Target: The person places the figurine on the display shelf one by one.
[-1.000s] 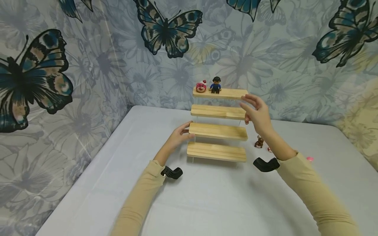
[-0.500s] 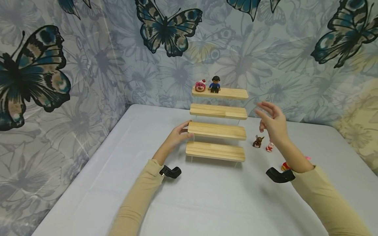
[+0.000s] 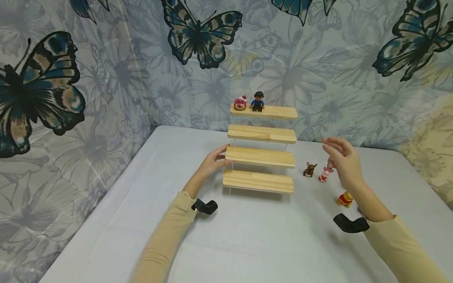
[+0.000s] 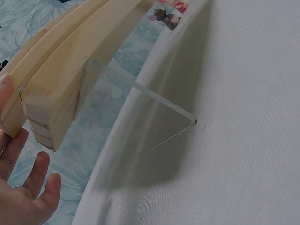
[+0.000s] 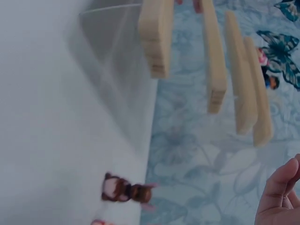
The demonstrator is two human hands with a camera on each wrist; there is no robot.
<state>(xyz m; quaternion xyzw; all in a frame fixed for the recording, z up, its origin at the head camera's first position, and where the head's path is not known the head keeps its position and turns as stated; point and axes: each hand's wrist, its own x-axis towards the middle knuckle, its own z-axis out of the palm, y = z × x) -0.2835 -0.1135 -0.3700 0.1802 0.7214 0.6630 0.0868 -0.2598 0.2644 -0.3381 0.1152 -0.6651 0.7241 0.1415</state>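
Note:
A four-tier wooden display stand (image 3: 260, 181) with clear legs stands on the white table. My left hand (image 3: 211, 165) pinches the left end of its second board from the bottom, thumb and index finger on either side in the left wrist view, the other fingers loose. My right hand (image 3: 345, 165) hovers to the stand's right with relaxed fingers, nothing seen in it. Below it are a brown eared figurine (image 3: 309, 169), a pink-eared figurine (image 3: 323, 175) and a yellow bear figurine in red (image 3: 345, 199). A pink bear figurine (image 3: 240, 103) and a dark-haired toy figure (image 3: 257, 102) occupy the top board.
More small figures lie partly hidden behind the right forearm, one showing a dark patch. White cloth covers the table (image 3: 269, 243). Behind it hangs a butterfly-patterned backdrop (image 3: 198, 90). Black wrist cameras project from both forearms, the right one (image 3: 351, 224) over the table.
My right hand has moved away from the stand's upper boards, going right and down toward the loose figurines, uncovering several of them. The left hand keeps its place on the board.

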